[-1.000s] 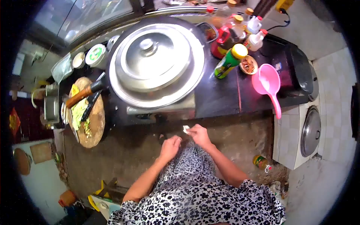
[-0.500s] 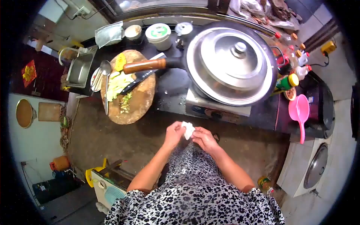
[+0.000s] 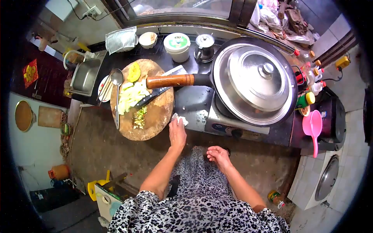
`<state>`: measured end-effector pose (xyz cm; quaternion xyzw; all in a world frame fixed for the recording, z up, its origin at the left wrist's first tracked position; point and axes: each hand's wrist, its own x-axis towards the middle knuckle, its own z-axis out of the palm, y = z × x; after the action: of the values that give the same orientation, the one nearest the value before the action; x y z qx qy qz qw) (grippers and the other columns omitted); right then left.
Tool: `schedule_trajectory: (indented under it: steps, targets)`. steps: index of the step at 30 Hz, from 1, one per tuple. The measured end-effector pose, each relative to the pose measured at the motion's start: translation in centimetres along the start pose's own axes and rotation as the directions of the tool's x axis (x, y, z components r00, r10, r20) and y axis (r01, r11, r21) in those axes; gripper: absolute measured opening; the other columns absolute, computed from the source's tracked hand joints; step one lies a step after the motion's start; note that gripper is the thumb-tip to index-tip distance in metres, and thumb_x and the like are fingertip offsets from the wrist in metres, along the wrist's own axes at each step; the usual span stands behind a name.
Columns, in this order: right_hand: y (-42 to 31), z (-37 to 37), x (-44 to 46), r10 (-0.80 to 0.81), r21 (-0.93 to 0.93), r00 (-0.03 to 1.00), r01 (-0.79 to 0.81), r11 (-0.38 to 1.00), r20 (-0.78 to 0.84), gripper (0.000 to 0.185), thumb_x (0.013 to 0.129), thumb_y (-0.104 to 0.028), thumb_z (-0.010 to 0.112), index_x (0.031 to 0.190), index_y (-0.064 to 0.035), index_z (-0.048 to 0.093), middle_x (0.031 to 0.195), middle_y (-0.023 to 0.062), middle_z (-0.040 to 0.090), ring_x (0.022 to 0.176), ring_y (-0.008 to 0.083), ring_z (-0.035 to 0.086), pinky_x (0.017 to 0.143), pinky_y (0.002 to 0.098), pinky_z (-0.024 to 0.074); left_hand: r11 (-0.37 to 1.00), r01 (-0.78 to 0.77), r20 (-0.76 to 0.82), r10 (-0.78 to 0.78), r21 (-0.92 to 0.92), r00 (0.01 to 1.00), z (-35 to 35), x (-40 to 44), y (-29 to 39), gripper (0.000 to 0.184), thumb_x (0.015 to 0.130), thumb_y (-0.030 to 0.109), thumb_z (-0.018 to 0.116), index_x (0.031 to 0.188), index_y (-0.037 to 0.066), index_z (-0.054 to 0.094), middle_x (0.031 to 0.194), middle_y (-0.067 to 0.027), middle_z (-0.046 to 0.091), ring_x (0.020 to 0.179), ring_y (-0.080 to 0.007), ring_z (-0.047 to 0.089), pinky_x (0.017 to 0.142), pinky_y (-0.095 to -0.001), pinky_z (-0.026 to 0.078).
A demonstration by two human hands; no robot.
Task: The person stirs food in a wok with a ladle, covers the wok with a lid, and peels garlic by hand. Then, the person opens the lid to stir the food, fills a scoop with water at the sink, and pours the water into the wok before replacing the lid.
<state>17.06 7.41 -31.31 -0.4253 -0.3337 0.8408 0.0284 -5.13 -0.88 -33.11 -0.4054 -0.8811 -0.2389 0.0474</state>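
Observation:
My left hand (image 3: 178, 133) is closed on a crumpled white tissue (image 3: 181, 119) at the counter's front edge, just right of the round wooden board (image 3: 145, 130). Over the floor in front of my dress, my right hand (image 3: 218, 155) has its fingers loosely curled; nothing shows in it. Pale sliced vegetable (image 3: 130, 95), chopped green bits (image 3: 140, 117), a ladle (image 3: 117, 89) and a black-handled knife (image 3: 151, 97) lie on the board. The wooden pan handle (image 3: 170, 80) reaches over the board from the lidded wok (image 3: 254, 79).
A gas stove (image 3: 237, 130) stands under the wok. Behind are a white tub (image 3: 177, 48) and a metal pot (image 3: 204, 48). On the right are bottles (image 3: 305, 99) and a pink ladle (image 3: 312, 123). A sink (image 3: 87, 75) is at the left, an oil bottle (image 3: 275, 198) on the floor.
The view has swung left. My left hand has moved forward to the counter edge with the white tissue; my right hand has let go of it and moved apart.

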Motion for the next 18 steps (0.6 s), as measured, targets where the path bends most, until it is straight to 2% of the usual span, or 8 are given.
schedule_trajectory:
  steps: [2,3,6,10,11,12,15,18]
  targets:
    - [0.6,-0.2,0.3,-0.011,-0.014,1.0,0.011,1.0,-0.018,0.018,0.088,-0.009,0.062,0.105,-0.0023,0.06,0.09,0.006,0.065,0.074,0.0121,0.062,0.065,0.0243,0.0517,0.999,0.026,0.078,-0.028,0.029,0.997,0.9,0.9,0.0,0.026,0.081,-0.003,0.056,0.107,-0.001,0.06,0.115,-0.0173,0.054,0.106,-0.0365,0.05,0.091,-0.0427,0.044]
    - [0.8,-0.1,0.6,-0.01,-0.023,1.0,0.01,1.0,-0.021,0.019,0.087,-0.01,0.063,0.104,-0.0026,0.06,0.091,0.0062,0.066,0.075,0.0129,0.063,0.065,0.0253,0.0518,0.997,-0.066,0.078,0.068,-0.027,0.995,0.4,1.6,0.5,0.025,0.077,-0.006,0.057,0.101,-0.001,0.062,0.107,-0.0154,0.057,0.102,-0.0354,0.052,0.089,-0.0411,0.045]
    - [0.8,0.1,1.1,-0.029,-0.059,0.999,0.028,0.998,-0.016,0.018,0.087,-0.01,0.062,0.103,-0.0036,0.061,0.09,0.0056,0.066,0.074,0.0126,0.063,0.065,0.0254,0.0514,0.96,-0.153,0.048,0.169,-0.233,0.985,-0.1,4.1,1.3,0.027,0.074,-0.009,0.058,0.099,0.0,0.063,0.1,-0.0157,0.06,0.096,-0.0353,0.054,0.086,-0.041,0.046]
    - [0.3,1.1,1.2,-0.019,-0.099,1.0,0.018,0.995,-0.003,0.016,0.089,-0.009,0.061,0.104,-0.0043,0.06,0.09,0.0051,0.066,0.075,0.011,0.062,0.066,0.024,0.0509,0.997,0.001,-0.049,-0.005,-0.078,0.999,2.2,6.6,0.8,0.025,0.077,-0.004,0.054,0.1,0.0,0.063,0.102,-0.0172,0.06,0.097,-0.0352,0.054,0.086,-0.0421,0.046]
    - [0.1,1.2,1.2,-0.016,-0.109,1.0,0.015,0.994,-0.011,0.015,0.089,-0.01,0.061,0.104,-0.0045,0.06,0.09,0.0049,0.065,0.075,0.0112,0.062,0.067,0.0244,0.0508,1.0,-0.021,0.0,0.021,-0.01,1.0,3.0,6.5,0.9,0.024,0.078,-0.003,0.053,0.1,0.0,0.062,0.102,-0.0171,0.059,0.097,-0.035,0.053,0.085,-0.0425,0.046]
    - [0.0,1.4,1.1,-0.015,-0.103,1.0,0.013,0.995,-0.018,0.015,0.09,-0.01,0.06,0.104,-0.0046,0.06,0.09,0.0049,0.065,0.075,0.0113,0.062,0.067,0.0246,0.0507,0.992,-0.119,-0.005,0.119,-0.05,0.993,3.4,6.1,1.8,0.023,0.078,-0.003,0.051,0.098,0.002,0.062,0.1,-0.0154,0.059,0.098,-0.0343,0.053,0.086,-0.0425,0.046]
    - [0.4,1.4,0.9,-0.019,-0.139,0.999,0.013,0.99,-0.045,0.014,0.09,-0.009,0.059,0.104,-0.0044,0.06,0.088,0.0048,0.065,0.075,0.0118,0.061,0.067,0.025,0.0504,0.928,-0.287,0.198,0.336,-0.238,0.921,2.6,6.1,3.4,0.022,0.077,-0.005,0.05,0.092,0.005,0.063,0.094,-0.0136,0.059,0.094,-0.0344,0.053,0.084,-0.0426,0.047]
    - [1.0,0.8,0.4,-0.014,-0.071,0.999,0.011,0.997,-0.046,0.014,0.09,-0.009,0.059,0.103,-0.0036,0.06,0.089,0.005,0.065,0.076,0.0118,0.061,0.067,0.025,0.05,0.921,-0.239,0.143,0.293,-0.307,0.945,4.0,9.9,2.0,0.035,0.072,-0.009,0.056,0.103,0.004,0.062,0.103,-0.0151,0.061,0.093,-0.0366,0.053,0.082,-0.0447,0.046]
